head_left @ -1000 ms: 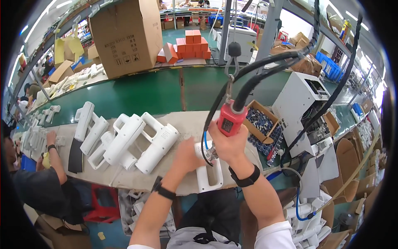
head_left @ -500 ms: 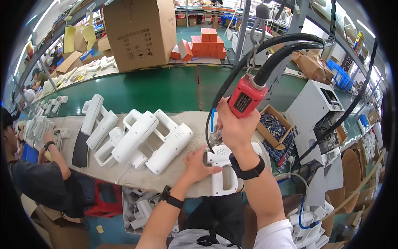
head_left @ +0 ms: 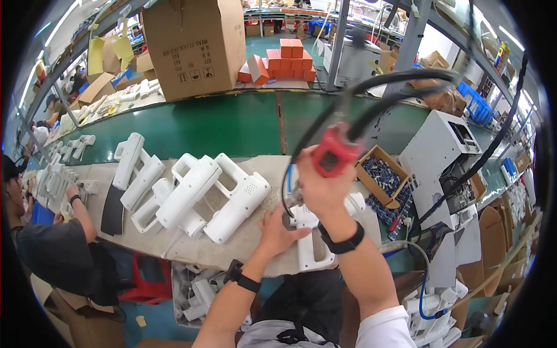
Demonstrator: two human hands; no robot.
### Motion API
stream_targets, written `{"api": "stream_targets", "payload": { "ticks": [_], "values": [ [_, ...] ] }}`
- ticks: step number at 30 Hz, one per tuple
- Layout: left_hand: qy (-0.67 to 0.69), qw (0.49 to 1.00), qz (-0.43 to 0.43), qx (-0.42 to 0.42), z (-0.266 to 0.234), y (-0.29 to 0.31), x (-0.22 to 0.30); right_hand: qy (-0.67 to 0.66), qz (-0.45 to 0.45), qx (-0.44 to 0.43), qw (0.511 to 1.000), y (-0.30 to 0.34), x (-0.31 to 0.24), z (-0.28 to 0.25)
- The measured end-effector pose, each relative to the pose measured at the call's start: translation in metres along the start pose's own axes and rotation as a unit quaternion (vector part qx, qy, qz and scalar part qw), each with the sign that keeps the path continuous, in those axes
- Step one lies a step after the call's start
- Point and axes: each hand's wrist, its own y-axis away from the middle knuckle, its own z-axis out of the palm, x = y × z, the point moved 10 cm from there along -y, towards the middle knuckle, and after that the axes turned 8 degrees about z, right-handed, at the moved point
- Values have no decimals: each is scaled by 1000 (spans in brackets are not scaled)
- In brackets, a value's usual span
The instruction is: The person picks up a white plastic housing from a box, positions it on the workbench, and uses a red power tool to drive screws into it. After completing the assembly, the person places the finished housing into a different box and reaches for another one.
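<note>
My right hand (head_left: 324, 187) is wrapped around a red power screwdriver (head_left: 336, 153), hung from above with thick black cables and blurred by motion. Its lower end points down at a white plastic housing (head_left: 306, 255) with a loop handle, lying on the bench before me. Whether the tip touches the housing is hidden behind my hand. My left hand (head_left: 277, 232) grips the housing's left end, thumb along its near side. Just left lie several similar white housings (head_left: 188, 191) with handles and speaker-like hole patterns.
Right of my hands, an open cardboard box (head_left: 370, 188) holds small dark-blue parts, with more scattered beside it. Behind it stands a white machine (head_left: 432, 151). A green conveyor belt (head_left: 232, 124) runs beyond the bench, under a large carton (head_left: 194, 52). A co-worker (head_left: 52, 238) sits at left.
The red screwdriver and my right hand have shifted slightly left and down, the tool blurring and its cables swinging. My left hand stays on the housing, which has barely moved.
</note>
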Motion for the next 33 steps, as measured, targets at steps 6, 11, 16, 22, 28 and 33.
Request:
{"api": "stream_targets", "payload": {
  "ticks": [6, 11, 16, 22, 28, 33],
  "values": [
    [33, 998, 56, 20, -1, 4, 6, -54, -11, -10, 998, 14, -56, -8],
    [13, 999, 49, 19, 1, 6, 11, -26, 26, -42, 998, 17, -32, -2],
    [31, 997, 17, -75, 28, 2, -13, 56, 40, -28, 997, 22, 3, 9],
    [54, 997, 40, -30, 13, -1, 10, -1, 19, -9, 1000, 21, -10, -2],
    [-113, 993, 19, -12, 3, 5, 8, -24, -1, -28, 999, 14, -61, -20],
    [-57, 998, 8, -7, 0, 6, 15, -18, 30, -15, 999, 17, -31, -21]
  ]
}}
